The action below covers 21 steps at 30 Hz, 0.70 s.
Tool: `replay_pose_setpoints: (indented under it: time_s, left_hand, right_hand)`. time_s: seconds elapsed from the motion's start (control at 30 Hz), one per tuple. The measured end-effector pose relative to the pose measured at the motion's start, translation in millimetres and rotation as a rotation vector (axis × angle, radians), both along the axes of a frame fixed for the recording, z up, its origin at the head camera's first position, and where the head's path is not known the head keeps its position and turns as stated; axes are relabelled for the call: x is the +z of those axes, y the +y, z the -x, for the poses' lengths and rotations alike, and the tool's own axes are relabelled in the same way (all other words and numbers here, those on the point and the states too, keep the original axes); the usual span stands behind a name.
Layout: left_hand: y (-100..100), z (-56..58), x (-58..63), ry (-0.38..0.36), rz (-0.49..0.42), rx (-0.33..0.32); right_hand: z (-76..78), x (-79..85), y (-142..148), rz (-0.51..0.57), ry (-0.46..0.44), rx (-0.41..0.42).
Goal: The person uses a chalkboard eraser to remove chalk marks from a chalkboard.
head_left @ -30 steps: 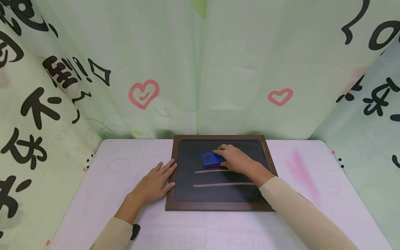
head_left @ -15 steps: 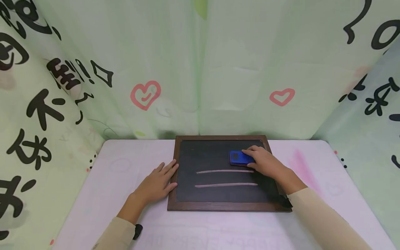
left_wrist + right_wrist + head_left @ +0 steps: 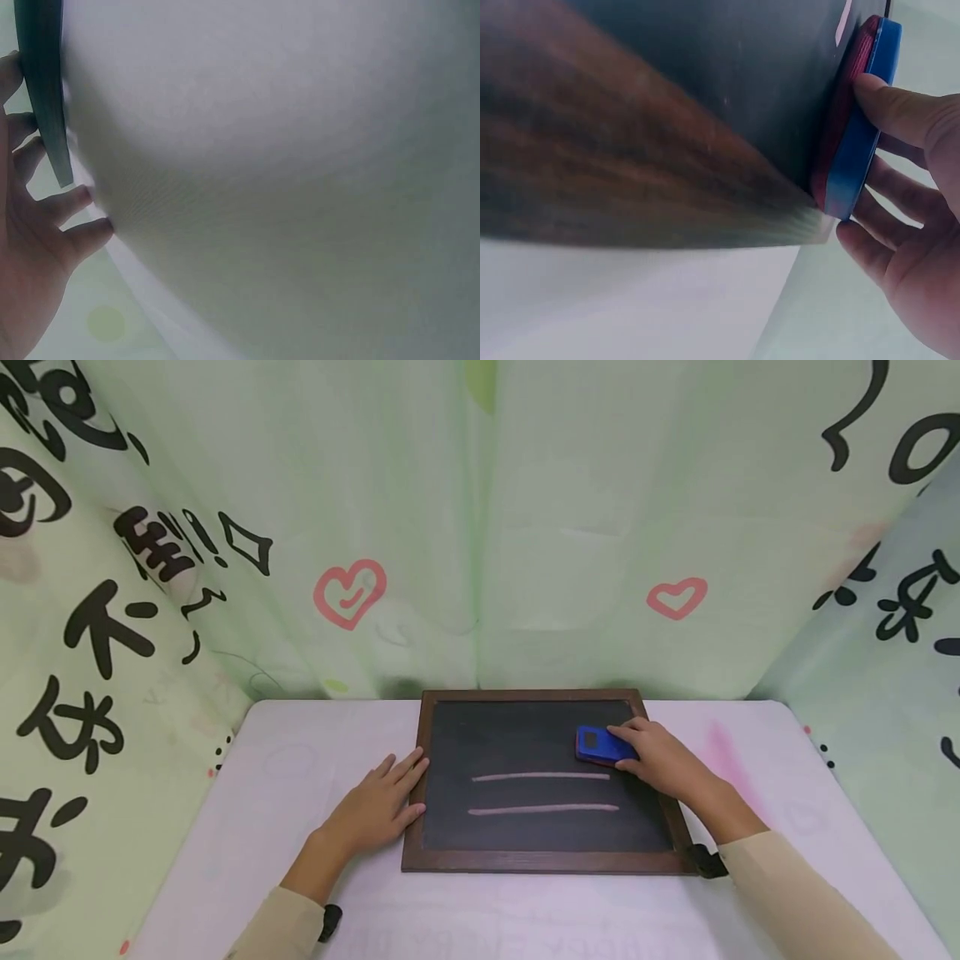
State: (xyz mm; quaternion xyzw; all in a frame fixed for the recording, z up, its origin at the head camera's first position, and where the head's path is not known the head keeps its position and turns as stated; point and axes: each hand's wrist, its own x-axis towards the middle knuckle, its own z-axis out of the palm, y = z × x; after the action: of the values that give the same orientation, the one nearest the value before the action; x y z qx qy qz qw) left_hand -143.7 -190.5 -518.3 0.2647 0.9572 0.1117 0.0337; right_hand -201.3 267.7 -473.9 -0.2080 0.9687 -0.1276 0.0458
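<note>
A small blackboard (image 3: 510, 735) in a brown wooden frame lies on the table, with two pale pink chalk lines (image 3: 542, 809) across its lower half. My right hand (image 3: 667, 764) grips a blue chalkboard eraser (image 3: 600, 744) near the board's upper right. In the right wrist view, thumb and fingers hold the eraser (image 3: 862, 120) by its edges, its red felt side against the board. With fingers spread, my left hand (image 3: 372, 806) rests at the left side of the frame, fingertips touching it. The left wrist view shows that hand (image 3: 37, 232) beside the dark frame edge (image 3: 43, 90).
The table (image 3: 510, 914) has a white cover with a pink smear (image 3: 729, 760) right of the board. A pale green curtain (image 3: 562, 527) with black characters and red hearts hangs behind and at both sides.
My right hand has slid the eraser rightward across the upper part of the board. The left hand stays at the frame, and the two chalk lines look the same.
</note>
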Motion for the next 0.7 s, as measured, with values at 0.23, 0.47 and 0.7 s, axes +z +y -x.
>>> replay_pose_setpoints:
  time_s: [0.23, 0.47, 0.7]
  left_hand:
    - [-1.2, 2.1, -3.5, -0.004, 0.012, 0.003]
    - [0.0, -0.2, -0.2, 0.002, 0.003, -0.002]
    - [1.0, 1.2, 0.9, -0.01, 0.011, 0.003]
  right_hand:
    - [-3.2, -1.4, -10.6, -0.022, 0.03, -0.035]
    - [-2.8, -2.0, -37.4, -0.083, 0.067, -0.042]
    - [4.8, -3.9, -72.9, -0.122, 0.103, -0.002]
